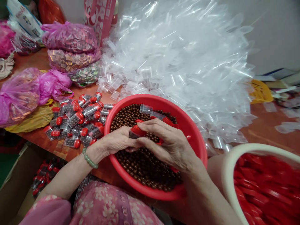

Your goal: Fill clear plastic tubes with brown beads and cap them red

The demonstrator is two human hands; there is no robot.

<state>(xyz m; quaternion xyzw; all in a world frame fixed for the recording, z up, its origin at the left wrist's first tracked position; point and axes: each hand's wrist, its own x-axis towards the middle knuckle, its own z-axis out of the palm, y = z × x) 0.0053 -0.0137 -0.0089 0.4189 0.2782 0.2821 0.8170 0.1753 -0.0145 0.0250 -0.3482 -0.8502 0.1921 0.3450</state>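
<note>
Over a red basin [195,134] of small brown balls [145,175], my left hand [119,140] is wrapped round a small clear container with a red cap [136,131]. My right hand [166,140] has its thumb and fingers on that red cap, touching the left hand. Dark contents show through the container's side. Further back in the basin lie a clear empty container [146,109] and several red caps [167,121], partly hidden behind the right hand.
Filled red-capped containers [75,120] are heaped left of the basin. A large mound of clear containers [187,59] rises behind it. A cream bucket [227,175] of red caps stands at the right. Pink bags [70,37] sit back left; an open box [14,175] is lower left.
</note>
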